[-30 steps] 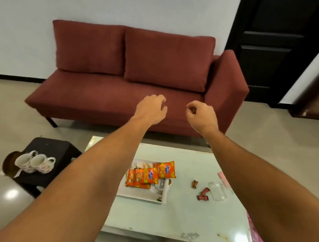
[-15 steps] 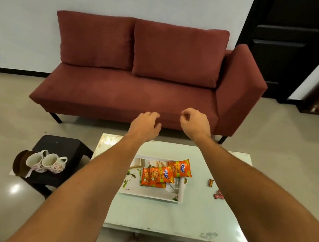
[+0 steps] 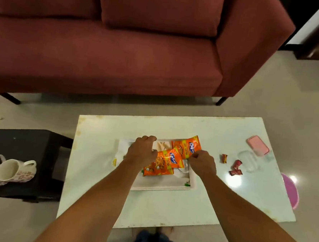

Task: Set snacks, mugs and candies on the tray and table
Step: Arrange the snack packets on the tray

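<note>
A white tray lies on the white coffee table with three orange snack packets overlapping on it: an upper one, a middle one and a lower one. My left hand hovers curled over the tray's left part, fingertips at the middle packet's left edge. The fingers of my right hand pinch at the right edge of the packets. Three red candies lie on the table right of the tray. Two white floral mugs lie on their sides on a black stool.
A clear plastic box and its pink lid sit at the table's far right. A pink round thing is on the floor past that edge. The red sofa stands behind the table. My legs are at its near edge.
Both hands have dropped from mid-air in front of the sofa down onto the snack packets on the tray. The view has tilted down and moved closer to the table.
</note>
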{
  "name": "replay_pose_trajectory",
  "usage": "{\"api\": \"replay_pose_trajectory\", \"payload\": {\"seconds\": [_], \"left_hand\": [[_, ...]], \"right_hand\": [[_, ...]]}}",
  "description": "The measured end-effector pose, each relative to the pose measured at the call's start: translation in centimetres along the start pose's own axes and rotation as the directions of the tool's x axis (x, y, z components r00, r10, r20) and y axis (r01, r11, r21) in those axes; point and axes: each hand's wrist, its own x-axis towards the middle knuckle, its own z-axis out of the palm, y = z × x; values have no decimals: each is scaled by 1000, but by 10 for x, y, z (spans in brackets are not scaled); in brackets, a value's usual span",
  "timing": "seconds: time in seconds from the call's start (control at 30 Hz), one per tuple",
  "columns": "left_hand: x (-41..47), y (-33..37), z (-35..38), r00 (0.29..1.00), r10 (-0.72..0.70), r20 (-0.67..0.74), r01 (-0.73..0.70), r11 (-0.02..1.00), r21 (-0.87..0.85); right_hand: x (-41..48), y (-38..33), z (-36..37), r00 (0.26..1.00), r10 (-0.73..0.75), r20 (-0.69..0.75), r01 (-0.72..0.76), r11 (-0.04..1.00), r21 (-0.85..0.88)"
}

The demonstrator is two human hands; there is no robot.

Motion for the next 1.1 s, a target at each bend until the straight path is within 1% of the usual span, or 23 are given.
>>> {"api": "replay_pose_trajectory", "payload": {"seconds": [0.1,0.17,0.23,0.3,0.4,0.53,0.6,0.7,0.77,0.83,0.97,1.1], "left_hand": [[18,-19,45,997,3,72,-5,1000,30],[31,-30,72,994,14,109,-20,998,57],[41,-39,95,991,15,136,-23,998,59],[50,-47,117,988,20,152,-31,997,72],[59,-55,143,990,51,135,-67,990,121],[65,-63,167,996,43,79,-54,988,142],[68,-66,173,998,24,60,-32,992,125],[66,-68,176,999,-9,45,3,992,126],[64,-67,176,999,-12,36,6,988,157],[62,-67,175,999,10,46,-20,976,218],[57,-67,175,996,39,76,-62,947,315],[50,-69,177,995,54,89,-80,945,316]], "right_hand": [[33,31,41,995,69,76,-71,997,25],[54,46,68,989,90,117,-99,992,77],[71,54,91,987,94,132,-113,983,143],[86,57,112,986,122,115,-144,967,209],[100,58,135,987,144,64,-157,936,314],[109,69,153,990,121,71,-139,923,359],[106,72,152,990,107,86,-132,920,369],[98,74,145,988,62,142,-122,878,463],[91,75,138,984,27,178,-119,836,536],[83,75,128,986,7,168,-104,812,574],[69,93,103,991,31,131,-108,764,637],[62,130,84,987,79,140,-151,753,641]]}}
